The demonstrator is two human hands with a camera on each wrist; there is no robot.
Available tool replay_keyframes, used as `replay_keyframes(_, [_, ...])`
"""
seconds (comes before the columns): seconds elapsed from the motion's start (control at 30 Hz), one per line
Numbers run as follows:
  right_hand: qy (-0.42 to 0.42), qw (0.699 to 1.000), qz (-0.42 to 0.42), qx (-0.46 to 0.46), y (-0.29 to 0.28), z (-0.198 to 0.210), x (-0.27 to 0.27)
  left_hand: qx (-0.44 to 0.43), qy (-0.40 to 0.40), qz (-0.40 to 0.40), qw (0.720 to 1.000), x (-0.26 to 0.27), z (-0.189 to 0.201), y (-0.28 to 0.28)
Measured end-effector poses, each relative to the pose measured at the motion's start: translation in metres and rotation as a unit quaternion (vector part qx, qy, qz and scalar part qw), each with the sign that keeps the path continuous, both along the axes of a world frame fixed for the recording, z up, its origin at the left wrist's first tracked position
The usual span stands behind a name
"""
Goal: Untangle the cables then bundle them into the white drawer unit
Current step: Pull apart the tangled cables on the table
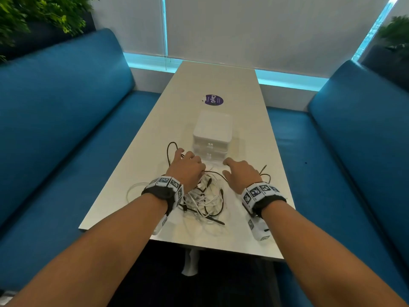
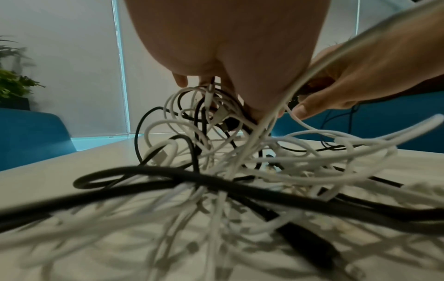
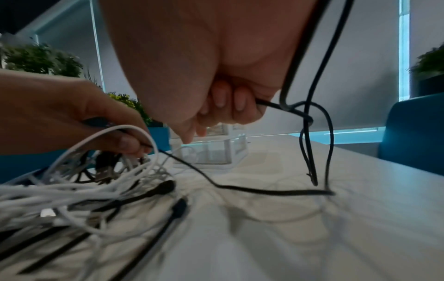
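Observation:
A tangle of white and black cables (image 1: 205, 200) lies on the near end of the white table (image 1: 250, 120). My left hand (image 1: 188, 167) sits on the tangle's far left side; in the left wrist view its fingers (image 2: 209, 81) grip several strands of the tangle (image 2: 240, 180) and hold them lifted. Just right of the tangle, my right hand (image 1: 240, 171) has its fingers (image 3: 230, 102) curled round a thin black cable (image 3: 264, 192) that loops down to the table. The white drawer unit (image 1: 212, 129) stands just beyond both hands, its drawers closed.
A round purple sticker (image 1: 213, 100) lies on the table behind the drawer unit. Blue sofas (image 1: 55, 129) (image 1: 358, 140) flank the table on both sides. Plants (image 1: 33, 16) stand behind the sofas. The table's near edge (image 1: 210, 247) is close to the cables.

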State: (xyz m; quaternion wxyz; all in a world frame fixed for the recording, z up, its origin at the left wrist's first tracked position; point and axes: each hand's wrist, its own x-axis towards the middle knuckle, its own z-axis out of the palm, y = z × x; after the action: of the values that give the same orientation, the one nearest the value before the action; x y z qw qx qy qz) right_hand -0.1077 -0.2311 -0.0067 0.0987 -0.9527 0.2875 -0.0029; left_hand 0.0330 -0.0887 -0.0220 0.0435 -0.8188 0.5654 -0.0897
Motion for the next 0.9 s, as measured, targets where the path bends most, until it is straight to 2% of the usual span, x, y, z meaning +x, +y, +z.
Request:
replay_keyframes(0.27, [-0.041,0.994,0.04,0.095,0.012,-0.016,0.016,-0.049,0.033,-0.009,0.998,-0.001,-0.008,0.006])
replay_keyframes(0.37, [-0.029,0.993,0.051,0.099,0.009,-0.016,0.013,-0.038,0.034,0.0,0.999,0.002,-0.01,0.009])
replay_keyframes(0.5, [0.067,0.997,0.032,0.028,-0.008,-0.014,0.003,0.007,0.002,0.01,1.0,0.006,-0.006,0.013])
replay_keyframes(0.67, [0.164,0.978,-0.094,-0.092,-0.049,-0.008,-0.045,0.048,-0.001,0.054,0.997,0.022,-0.004,0.027])
replay_keyframes(0.73, [0.137,0.974,-0.151,-0.099,-0.05,-0.006,-0.054,0.016,0.015,0.052,0.998,0.021,-0.005,0.023])
replay_keyframes(0.8, [0.071,0.978,-0.183,-0.066,-0.043,-0.006,-0.05,-0.031,0.044,0.054,0.997,0.014,-0.003,0.015])
replay_keyframes(0.9, [0.004,0.987,-0.16,0.002,-0.029,-0.009,-0.032,-0.094,0.085,0.042,0.991,0.001,0.005,0.0])
